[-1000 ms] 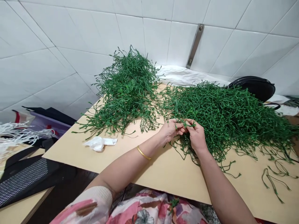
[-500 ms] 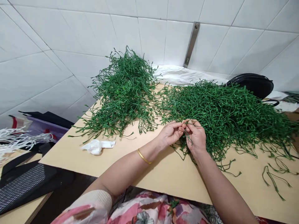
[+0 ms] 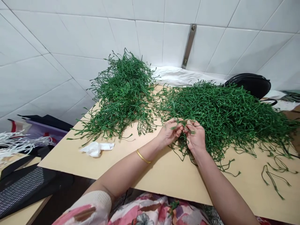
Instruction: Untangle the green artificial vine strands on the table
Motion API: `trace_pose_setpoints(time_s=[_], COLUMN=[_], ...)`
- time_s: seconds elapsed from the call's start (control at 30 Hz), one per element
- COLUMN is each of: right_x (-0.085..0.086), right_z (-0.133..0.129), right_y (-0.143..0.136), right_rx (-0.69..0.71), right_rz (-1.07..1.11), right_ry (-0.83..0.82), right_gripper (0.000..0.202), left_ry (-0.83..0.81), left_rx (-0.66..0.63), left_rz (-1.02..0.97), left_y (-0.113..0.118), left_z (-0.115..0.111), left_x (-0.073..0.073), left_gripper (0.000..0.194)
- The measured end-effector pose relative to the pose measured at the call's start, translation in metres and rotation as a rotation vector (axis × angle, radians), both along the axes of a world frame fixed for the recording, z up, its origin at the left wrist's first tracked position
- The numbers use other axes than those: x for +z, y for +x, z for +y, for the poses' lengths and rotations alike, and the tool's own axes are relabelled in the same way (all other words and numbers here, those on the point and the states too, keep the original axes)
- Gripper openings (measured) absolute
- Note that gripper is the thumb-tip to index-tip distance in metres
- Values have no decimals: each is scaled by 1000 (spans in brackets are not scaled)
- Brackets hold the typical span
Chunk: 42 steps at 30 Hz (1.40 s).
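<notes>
Two heaps of thin green cords with knotted ends lie on a pale wooden board: a left heap [image 3: 124,90] and a wider right heap [image 3: 217,112]. At the front edge of the right heap, my left hand [image 3: 170,132] and my right hand [image 3: 195,135] meet, fingertips nearly touching. Both pinch a green cord [image 3: 184,124], whose ends stick out over the fingers. The exact shape of the cord between the fingertips is too small to tell.
Crumpled white tissue [image 3: 96,148] lies on the board [image 3: 131,175] at left. A black pouch [image 3: 249,85] stands behind the right heap. White cords [image 3: 21,143] and black material are at far left. A metal bracket [image 3: 189,46] is fixed to the tiled wall.
The cord in my fingers has shifted, and its ends now show above both hands. My fingers have moved slightly. The whole view has drifted a little.
</notes>
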State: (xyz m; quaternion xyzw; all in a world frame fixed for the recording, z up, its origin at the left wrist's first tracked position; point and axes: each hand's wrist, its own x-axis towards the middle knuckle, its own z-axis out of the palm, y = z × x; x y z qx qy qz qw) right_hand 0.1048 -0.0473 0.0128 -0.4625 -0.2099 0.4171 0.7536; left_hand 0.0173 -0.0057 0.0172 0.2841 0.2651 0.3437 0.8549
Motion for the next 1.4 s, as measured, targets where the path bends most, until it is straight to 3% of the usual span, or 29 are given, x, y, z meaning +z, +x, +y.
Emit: trace_pose_setpoints(time_s=[0.13,0.3,0.43,0.53,0.8,1.03,1.17,1.3,1.4], right_x=[-5,-9,-11,-12,-10,-10,-11,-16,-22], right_z=[0,-2,-2,-2,-1,0,0,-1,-1], right_y=[-2,-2,-4,-5,-1,3,2,1,2], right_rx=[-45,-4,13,9,21,-19,32,109,81], right_rz=[-93,-199,-204,-215,-178,-109,-115,-299,-534], right_ry=[46,54,48,46,99,71,58,1,-21], right_gripper=[22,20,20,17,15,22,22,32,30], left_ry=[162,236,153,42,-56,-82,-114,-104,-100], left_rx=[27,112,121,47,-164,-39,-16,19,33], left_rz=[92,105,114,103,71,88,73,32,30], left_y=[1,2,2,1,-1,-1,-2,-2,-1], left_z=[1,2,5,5,8,10,12,13,12], left_x=[-6,-7,-9,-10,-10,-8,-9,-11,-11], left_gripper=[22,24,24,24,17,14,13,16,18])
